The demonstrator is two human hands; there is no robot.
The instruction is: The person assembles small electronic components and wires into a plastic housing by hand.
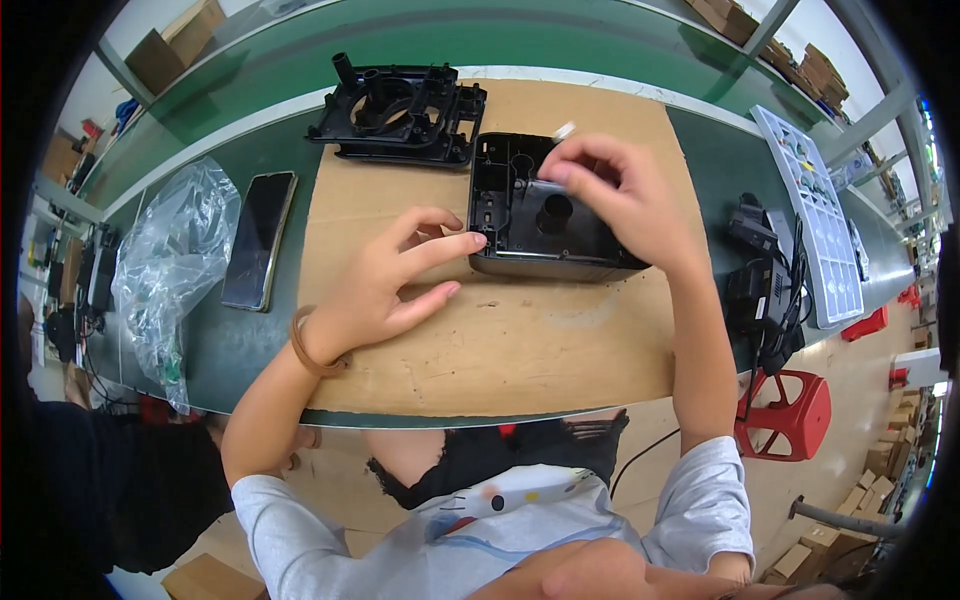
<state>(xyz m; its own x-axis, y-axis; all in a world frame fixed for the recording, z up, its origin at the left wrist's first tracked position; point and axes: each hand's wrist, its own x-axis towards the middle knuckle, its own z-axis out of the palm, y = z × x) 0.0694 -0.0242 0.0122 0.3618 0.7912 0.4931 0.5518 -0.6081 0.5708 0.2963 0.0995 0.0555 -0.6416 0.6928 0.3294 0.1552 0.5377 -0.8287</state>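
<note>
A black plastic housing (520,262), hollow side up, lies on a brown board with a round post (554,213) standing inside it. My left hand (395,270) rests at its left edge, index fingertip touching the near left corner, thumb stretched out and nothing held. Over the housing's far right part, my right hand (625,190) has thumb and index finger pinched together; what they hold, if anything, is too small to make out. A small whitish piece (565,131) shows just beyond the right fingers, at the housing's far edge. Part of the interior is hidden by that hand.
Beyond the left hand sits a black plastic frame (400,115) with round openings and posts. Left of the board (480,370) lie a phone (258,240) and a clear plastic bag (175,270). To the right are black adapters with cables (765,285) and a compartment tray (815,220).
</note>
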